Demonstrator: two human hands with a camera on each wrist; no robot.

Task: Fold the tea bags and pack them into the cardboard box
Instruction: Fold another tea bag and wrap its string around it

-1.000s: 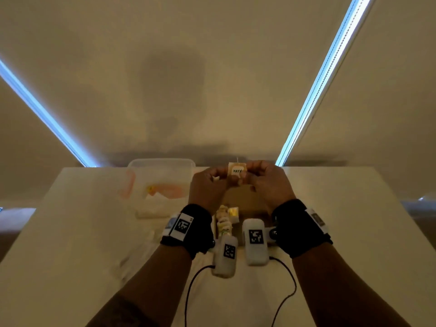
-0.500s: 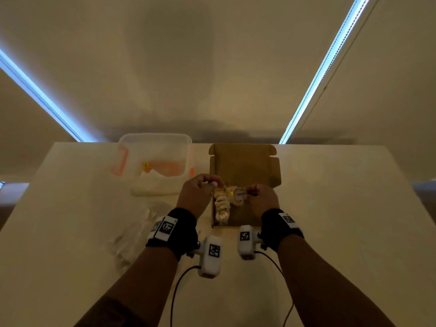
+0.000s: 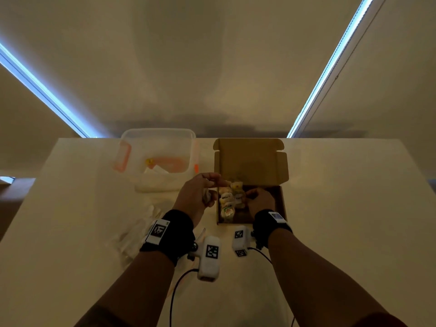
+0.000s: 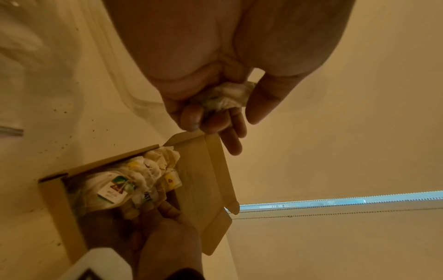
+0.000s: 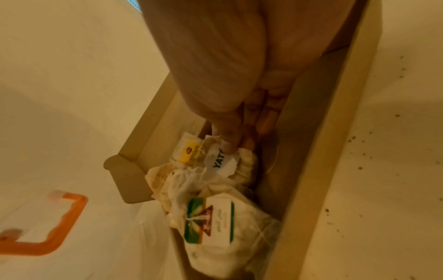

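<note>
The brown cardboard box (image 3: 282,199) lies open on the table, its lid (image 3: 252,161) standing up at the back. Several folded tea bags (image 3: 227,201) sit in a row along its left side. My right hand (image 3: 250,197) is down inside the box, and its thumb and fingers (image 5: 227,140) pinch a folded tea bag with a white "YATT" tag (image 5: 221,161) beside a yellow-tagged one (image 5: 189,151). My left hand (image 3: 207,192) hovers just left of the box with its fingers (image 4: 191,117) curled round a crumpled white wad (image 4: 225,96).
A clear plastic container (image 3: 158,133) with orange clips stands at the back left and holds a few more tea bags. Clear plastic wrappers (image 3: 139,230) lie on the table to the left. Dark crumbs (image 5: 359,166) dot the tabletop right of the box.
Both hands have come down from holding the tagged tea bag above the box. The right hand has carried it into the box, and the left has drawn away to the left.
</note>
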